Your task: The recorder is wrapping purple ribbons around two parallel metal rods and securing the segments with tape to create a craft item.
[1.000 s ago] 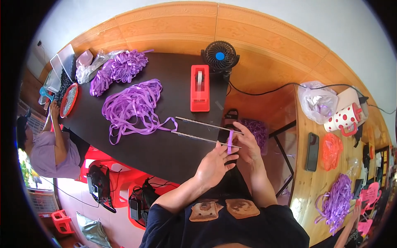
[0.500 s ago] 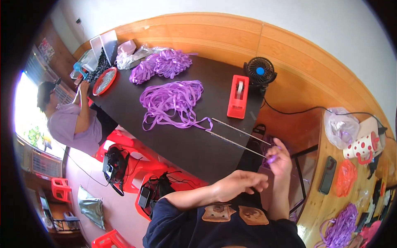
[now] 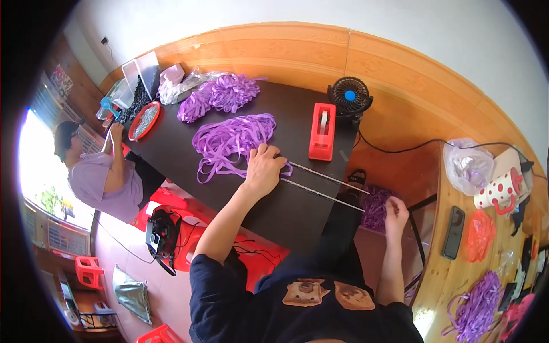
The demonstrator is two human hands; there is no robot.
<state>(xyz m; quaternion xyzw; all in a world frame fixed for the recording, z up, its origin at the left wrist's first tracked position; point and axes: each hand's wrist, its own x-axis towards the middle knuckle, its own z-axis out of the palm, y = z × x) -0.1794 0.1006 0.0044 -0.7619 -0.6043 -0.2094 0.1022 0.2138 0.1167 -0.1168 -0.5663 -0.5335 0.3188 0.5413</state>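
Observation:
My left hand (image 3: 264, 168) is over the table at the near right edge of a loose heap of purple ribbon (image 3: 231, 137). Its fingers curl down and close on the ribbon strand there. Two thin, pale, twisted-looking rods (image 3: 326, 194) lie side by side, running from beside that hand out past the table's edge. A short purple ribbon piece shows at their left ends. Just beyond their right ends is my right hand (image 3: 396, 214), fingertips pinched together; what they hold is too small to make out. Below it, a purple heap (image 3: 376, 208) lies low by the floor.
Bundled purple ribbon (image 3: 223, 92) lies farther back. A red tape dispenser (image 3: 323, 131) and a black fan (image 3: 350, 96) stand at the table's right. At far left, a person (image 3: 106, 177) works near a red tray (image 3: 144, 121). A wooden table (image 3: 440, 291) is at my right.
My left hand has swung forward from in front of my chest onto the ribbon by the heap. My right hand has shifted slightly, its fingers now drawn together beyond the rod ends.

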